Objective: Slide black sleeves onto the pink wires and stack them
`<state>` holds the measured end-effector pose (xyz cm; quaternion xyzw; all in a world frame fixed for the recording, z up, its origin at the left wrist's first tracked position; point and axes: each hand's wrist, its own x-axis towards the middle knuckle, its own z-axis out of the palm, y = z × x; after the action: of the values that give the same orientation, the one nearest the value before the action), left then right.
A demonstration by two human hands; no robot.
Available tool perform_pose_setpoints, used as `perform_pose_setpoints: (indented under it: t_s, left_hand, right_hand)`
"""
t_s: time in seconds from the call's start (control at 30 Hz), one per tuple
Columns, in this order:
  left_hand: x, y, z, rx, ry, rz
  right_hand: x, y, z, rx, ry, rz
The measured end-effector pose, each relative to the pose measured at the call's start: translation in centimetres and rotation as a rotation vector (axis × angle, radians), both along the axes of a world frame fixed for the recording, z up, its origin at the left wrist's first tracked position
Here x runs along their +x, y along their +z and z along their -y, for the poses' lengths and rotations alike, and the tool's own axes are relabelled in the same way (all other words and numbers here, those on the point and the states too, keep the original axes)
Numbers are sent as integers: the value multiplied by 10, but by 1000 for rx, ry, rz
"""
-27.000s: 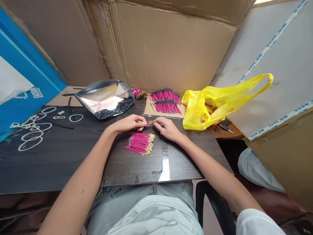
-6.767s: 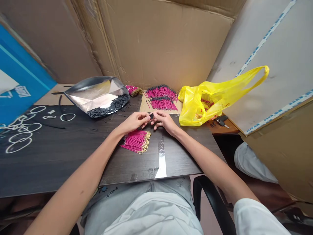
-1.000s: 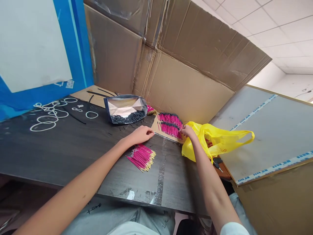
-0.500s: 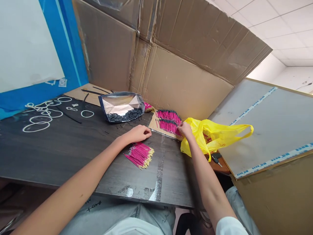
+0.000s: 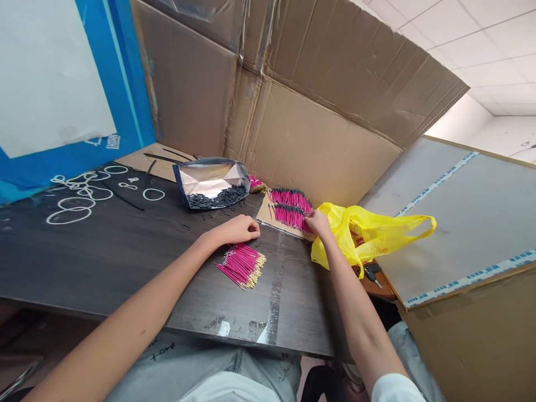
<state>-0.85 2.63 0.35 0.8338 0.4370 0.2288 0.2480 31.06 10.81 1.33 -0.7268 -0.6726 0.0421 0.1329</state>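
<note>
My left hand rests on the dark table with fingers curled in a pinch; whatever is in them is too small to make out. Just below it lies a fanned bundle of pink wires with yellow-gold ends. My right hand is closed, its fingertips pinching at the right end of the black-tipped pink wires, which lie in two rows on a cardboard sheet. An open silvery pouch beyond my left hand holds many short black tube pieces.
A yellow plastic bag stands right beside my right hand, with keys near it. White elastic loops and black strips lie at the left. Cardboard walls close off the back.
The view has shifted very slightly. Both hands stay in nearly the same places, and the wires and pouch look unchanged.
</note>
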Motion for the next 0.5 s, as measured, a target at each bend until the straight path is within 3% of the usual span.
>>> perform_pose_setpoints:
  t_s: [0.5]
  left_hand:
    - [5, -2, -2, 6, 41, -63]
  right_hand:
    - [-5, -12, -1, 149, 58, -28]
